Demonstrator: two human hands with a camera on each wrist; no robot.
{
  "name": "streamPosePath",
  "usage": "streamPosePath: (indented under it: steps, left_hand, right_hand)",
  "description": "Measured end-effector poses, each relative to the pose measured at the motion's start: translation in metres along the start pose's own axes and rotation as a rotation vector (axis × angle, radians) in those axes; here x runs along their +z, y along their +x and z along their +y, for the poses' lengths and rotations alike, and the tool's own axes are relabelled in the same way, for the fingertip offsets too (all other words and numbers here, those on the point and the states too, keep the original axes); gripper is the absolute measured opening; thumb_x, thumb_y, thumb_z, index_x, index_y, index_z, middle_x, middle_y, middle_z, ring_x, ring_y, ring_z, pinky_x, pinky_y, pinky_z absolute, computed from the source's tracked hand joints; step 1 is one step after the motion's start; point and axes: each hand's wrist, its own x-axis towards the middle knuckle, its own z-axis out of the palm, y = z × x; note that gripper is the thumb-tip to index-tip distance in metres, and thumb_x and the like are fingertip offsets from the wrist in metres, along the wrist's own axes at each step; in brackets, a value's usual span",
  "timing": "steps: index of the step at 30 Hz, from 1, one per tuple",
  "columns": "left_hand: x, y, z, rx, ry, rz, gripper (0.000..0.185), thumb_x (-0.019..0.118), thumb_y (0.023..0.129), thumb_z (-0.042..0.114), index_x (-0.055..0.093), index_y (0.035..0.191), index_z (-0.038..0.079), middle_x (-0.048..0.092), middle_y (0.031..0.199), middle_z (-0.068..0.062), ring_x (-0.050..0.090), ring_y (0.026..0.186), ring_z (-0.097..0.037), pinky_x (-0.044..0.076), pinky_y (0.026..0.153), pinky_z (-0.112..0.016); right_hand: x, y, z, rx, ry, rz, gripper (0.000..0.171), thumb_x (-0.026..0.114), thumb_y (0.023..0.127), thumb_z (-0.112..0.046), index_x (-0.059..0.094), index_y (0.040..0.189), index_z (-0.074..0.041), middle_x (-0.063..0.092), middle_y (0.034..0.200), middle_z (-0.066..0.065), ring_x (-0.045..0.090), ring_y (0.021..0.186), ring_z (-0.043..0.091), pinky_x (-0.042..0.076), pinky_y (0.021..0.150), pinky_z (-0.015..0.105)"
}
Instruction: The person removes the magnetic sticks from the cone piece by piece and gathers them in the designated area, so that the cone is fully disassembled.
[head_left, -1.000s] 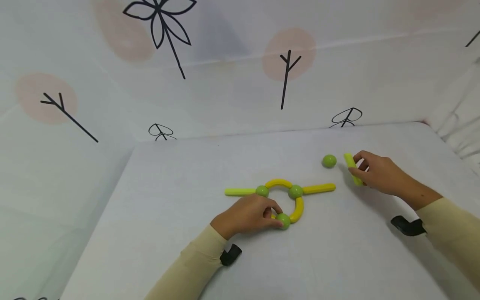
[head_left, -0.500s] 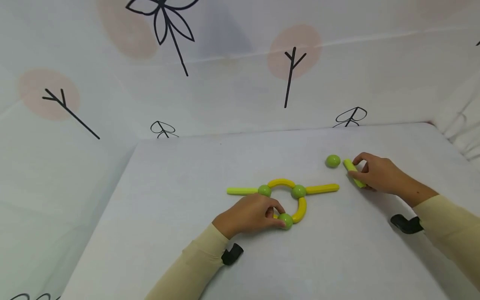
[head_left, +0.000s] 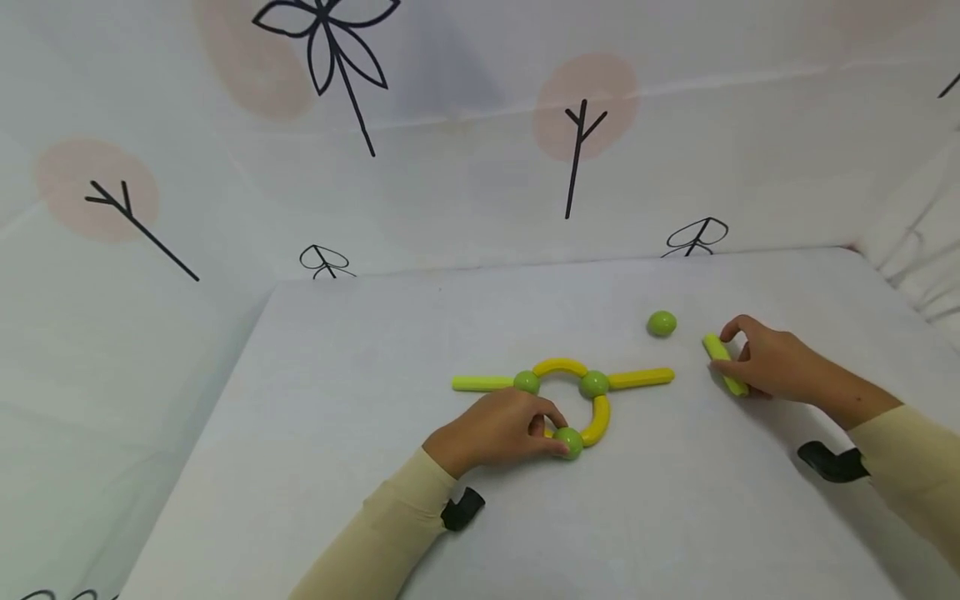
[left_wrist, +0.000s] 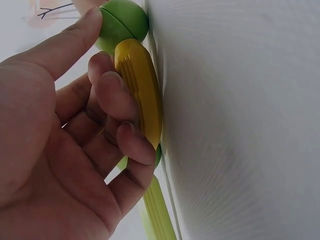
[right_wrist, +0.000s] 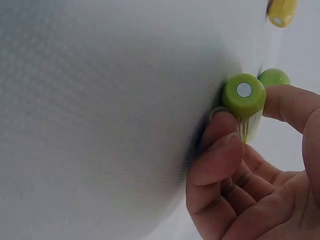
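Observation:
A flat figure of yellow rods and green balls [head_left: 592,384] lies mid-table: an arc [head_left: 558,367], a second curved rod [head_left: 600,419], and two straight arms [head_left: 641,378]. My left hand [head_left: 551,433] curls its fingers round a curved yellow rod [left_wrist: 140,90], its thumb on the lowest green ball [head_left: 568,442] [left_wrist: 122,22]. My right hand [head_left: 738,358] pinches a lime straight rod [head_left: 723,364] lying on the table, its round end [right_wrist: 243,95] facing the wrist camera. A loose green ball [head_left: 662,323] [right_wrist: 273,77] sits just left of that rod.
The white table [head_left: 375,467] ends at a printed fabric backdrop [head_left: 450,167] behind and to the left, and at folded white cloth [head_left: 922,242] at the right. The right arm of the figure ends close to the pinched rod.
My right hand has drawn the lime rod a little to the right and nearer, away from the loose ball. The left hand and the figure have stayed put.

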Motion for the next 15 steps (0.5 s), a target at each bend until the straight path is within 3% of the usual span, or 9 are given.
streamPosePath:
  steps: [5, 10, 12, 15]
  left_hand:
    - [0.0, 0.0, -0.001, -0.002, -0.005, -0.003, 0.032, 0.074, 0.088, 0.046, 0.075, 0.109, 0.021, 0.053, 0.063, 0.012, 0.046, 0.058, 0.001, 0.038, 0.056, -0.015]
    - [-0.001, 0.0, 0.001, 0.008, 0.002, 0.017, 0.032, 0.072, 0.091, 0.046, 0.074, 0.112, 0.021, 0.054, 0.064, 0.013, 0.046, 0.058, 0.002, 0.039, 0.056, -0.015]
    - [-0.002, 0.0, 0.005, 0.002, 0.012, 0.06, 0.031, 0.069, 0.093, 0.043, 0.073, 0.114, 0.021, 0.055, 0.066, 0.014, 0.046, 0.057, 0.002, 0.039, 0.057, -0.015]
    - [-0.005, 0.003, 0.016, -0.029, 0.049, 0.165, 0.029, 0.067, 0.096, 0.039, 0.071, 0.118, 0.02, 0.056, 0.069, 0.013, 0.046, 0.057, -0.001, 0.039, 0.054, -0.016]
  right_hand:
    - [0.002, -0.005, -0.015, -0.033, -0.064, 0.151, 0.05, 0.061, 0.097, -0.035, 0.041, 0.121, 0.004, 0.055, 0.081, 0.015, 0.051, 0.066, 0.022, 0.042, 0.054, 0.032]
    - [0.014, -0.018, -0.055, -0.194, -0.038, 0.397, 0.021, 0.062, 0.097, -0.023, 0.059, 0.103, -0.003, 0.053, 0.078, 0.008, 0.048, 0.067, 0.021, 0.038, 0.05, 0.028]
    - [0.02, -0.021, -0.072, -0.274, -0.016, 0.458, 0.013, 0.063, 0.096, -0.018, 0.063, 0.098, -0.005, 0.056, 0.08, 0.006, 0.049, 0.071, 0.021, 0.04, 0.052, 0.026]
    - [0.027, -0.022, -0.092, -0.346, 0.012, 0.48, 0.01, 0.063, 0.095, -0.016, 0.065, 0.099, -0.006, 0.062, 0.086, 0.006, 0.054, 0.079, 0.021, 0.045, 0.061, 0.027]
